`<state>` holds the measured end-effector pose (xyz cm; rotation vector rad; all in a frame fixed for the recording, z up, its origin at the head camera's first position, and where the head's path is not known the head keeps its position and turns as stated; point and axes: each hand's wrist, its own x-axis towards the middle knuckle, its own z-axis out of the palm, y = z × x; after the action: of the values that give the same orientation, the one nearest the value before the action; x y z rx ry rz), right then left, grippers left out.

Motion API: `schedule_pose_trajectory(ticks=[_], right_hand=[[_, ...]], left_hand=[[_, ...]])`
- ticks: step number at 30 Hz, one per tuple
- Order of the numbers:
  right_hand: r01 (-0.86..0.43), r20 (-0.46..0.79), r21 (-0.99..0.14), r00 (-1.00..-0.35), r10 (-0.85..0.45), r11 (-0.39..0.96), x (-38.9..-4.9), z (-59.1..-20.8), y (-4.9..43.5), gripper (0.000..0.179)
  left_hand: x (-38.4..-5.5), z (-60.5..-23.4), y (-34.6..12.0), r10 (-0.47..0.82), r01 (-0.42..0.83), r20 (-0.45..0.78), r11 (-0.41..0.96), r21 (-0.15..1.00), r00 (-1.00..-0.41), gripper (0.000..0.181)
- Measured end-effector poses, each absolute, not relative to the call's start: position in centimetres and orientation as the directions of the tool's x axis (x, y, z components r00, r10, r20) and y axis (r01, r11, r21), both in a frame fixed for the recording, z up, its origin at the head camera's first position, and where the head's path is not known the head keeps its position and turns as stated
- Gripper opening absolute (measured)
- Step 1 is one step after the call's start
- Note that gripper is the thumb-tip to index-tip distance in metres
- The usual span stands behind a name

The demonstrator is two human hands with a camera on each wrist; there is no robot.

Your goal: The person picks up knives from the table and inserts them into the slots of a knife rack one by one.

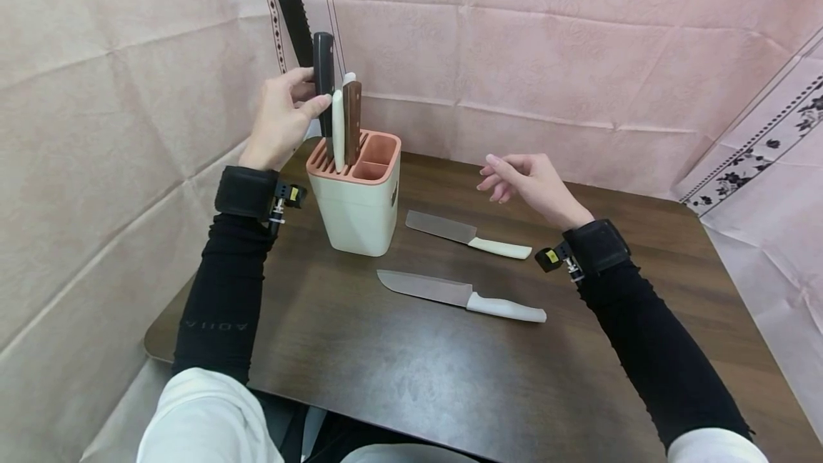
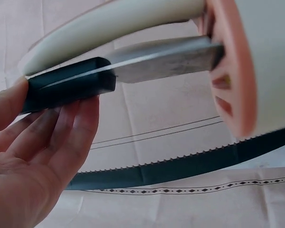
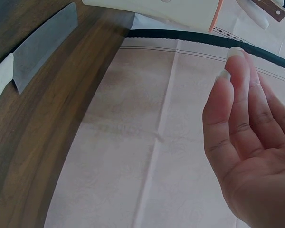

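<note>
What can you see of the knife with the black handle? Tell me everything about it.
The black-handled knife stands nearly upright, handle up, in a slot at the left end of the knife holder. Its handle is smooth and dark, with a squared-off lower end. Below that shows a stretch of plain grey, metallic-looking blade; the rest is hidden inside the holder. The left hand grips the handle.

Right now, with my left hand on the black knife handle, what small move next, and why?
I'd probably ease the black-handled knife gently down: your left hand pinches its handle, and its blade is only partway into the holder, with metal showing above the slots.
</note>
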<state>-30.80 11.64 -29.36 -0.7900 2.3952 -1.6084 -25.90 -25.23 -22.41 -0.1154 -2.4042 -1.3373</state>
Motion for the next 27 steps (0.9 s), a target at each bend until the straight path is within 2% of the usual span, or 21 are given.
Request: schedule_pose_trajectory(ticks=[27], right_hand=[[-0.346, 0.161, -0.890, -0.848, -0.504, 0.297, -30.5, -29.7, 12.2, 0.040]], left_hand=[[-26.6, -24.2, -26.4, -0.048, 0.185, 0.277, 0.635, 0.750, -0.960, 0.046]])
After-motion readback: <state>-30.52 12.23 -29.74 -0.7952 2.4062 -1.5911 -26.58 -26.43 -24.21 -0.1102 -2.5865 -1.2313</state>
